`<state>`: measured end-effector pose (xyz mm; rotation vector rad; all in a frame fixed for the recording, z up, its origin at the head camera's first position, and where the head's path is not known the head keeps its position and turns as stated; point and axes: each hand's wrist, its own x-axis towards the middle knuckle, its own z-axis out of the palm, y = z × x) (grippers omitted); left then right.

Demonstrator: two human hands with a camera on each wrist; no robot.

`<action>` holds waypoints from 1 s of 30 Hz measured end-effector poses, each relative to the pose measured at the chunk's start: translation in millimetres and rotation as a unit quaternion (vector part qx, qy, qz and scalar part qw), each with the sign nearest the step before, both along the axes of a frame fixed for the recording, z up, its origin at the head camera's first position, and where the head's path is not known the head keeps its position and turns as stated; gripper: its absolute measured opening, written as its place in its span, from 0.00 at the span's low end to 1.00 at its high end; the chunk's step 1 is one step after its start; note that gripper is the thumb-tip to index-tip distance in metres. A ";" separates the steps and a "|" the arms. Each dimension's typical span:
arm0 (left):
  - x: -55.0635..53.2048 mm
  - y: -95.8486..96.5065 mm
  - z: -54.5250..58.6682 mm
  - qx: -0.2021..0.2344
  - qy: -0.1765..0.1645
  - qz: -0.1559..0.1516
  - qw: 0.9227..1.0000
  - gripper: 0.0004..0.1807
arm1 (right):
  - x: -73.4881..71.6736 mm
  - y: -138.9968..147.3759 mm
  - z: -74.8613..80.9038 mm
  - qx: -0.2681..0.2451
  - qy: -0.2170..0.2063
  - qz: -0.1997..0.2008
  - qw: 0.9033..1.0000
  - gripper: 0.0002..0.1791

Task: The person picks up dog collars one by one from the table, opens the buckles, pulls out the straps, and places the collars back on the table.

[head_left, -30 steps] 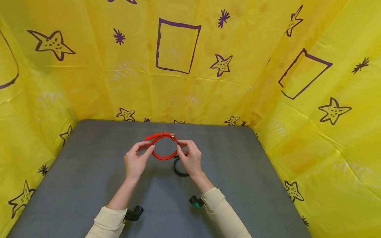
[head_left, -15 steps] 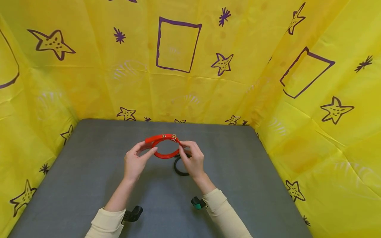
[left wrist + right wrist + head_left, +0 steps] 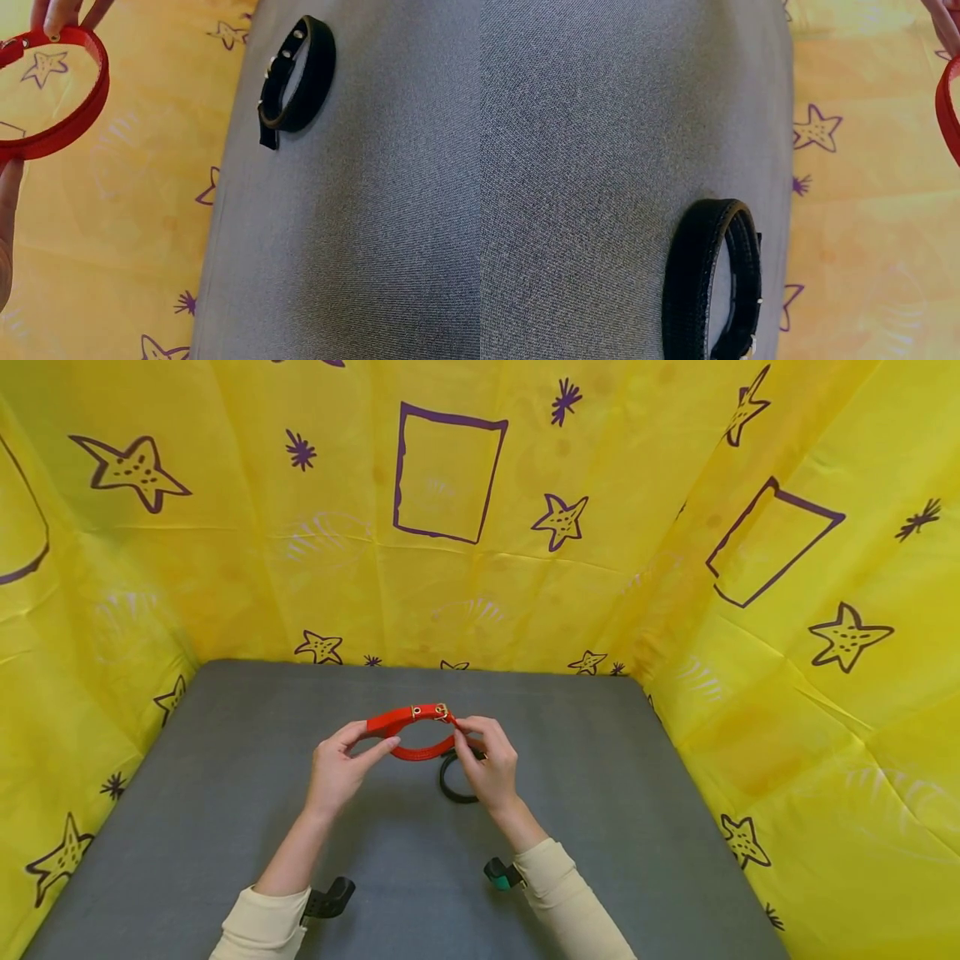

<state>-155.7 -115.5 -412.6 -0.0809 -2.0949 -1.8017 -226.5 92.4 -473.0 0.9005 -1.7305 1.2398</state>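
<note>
"Status?"

"Above the table [image 3: 585, 760], left hand [image 3: 337, 770] and right hand [image 3: 491, 764] pinch the red strap [image 3: 423, 753]. From where I stand, its loop appears closed: fastening, I judge, largely done; setting down on the table, not yet."

"Materials?"

"Table: grey, woven. Red strap: flat band, bent oval. Black strap [image 3: 319, 82], lying on the table: leather-like, stitched, looped. Red strap's buckle [image 3: 442, 712]: gold-toned."

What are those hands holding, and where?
A red, round, leathery strap. The left hand holds it near its tail; the right hand pinches it beside the golden metal buckle.
</note>
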 end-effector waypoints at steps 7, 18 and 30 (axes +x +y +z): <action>0.9 -1.9 -0.7 -0.005 0.000 -0.015 1.000 0.14 | 12.6 1.2 21.2 0.016 -0.007 0.008 1.000 0.15; 1.2 -3.6 -3.5 -0.007 -0.003 -0.023 1.000 0.14 | 20.9 8.6 44.5 0.028 -0.099 0.068 0.992 0.15; 0.2 -7.3 -1.9 -0.021 0.002 -0.039 0.999 0.15 | 22.9 8.8 62.7 0.063 -0.158 0.116 0.979 0.21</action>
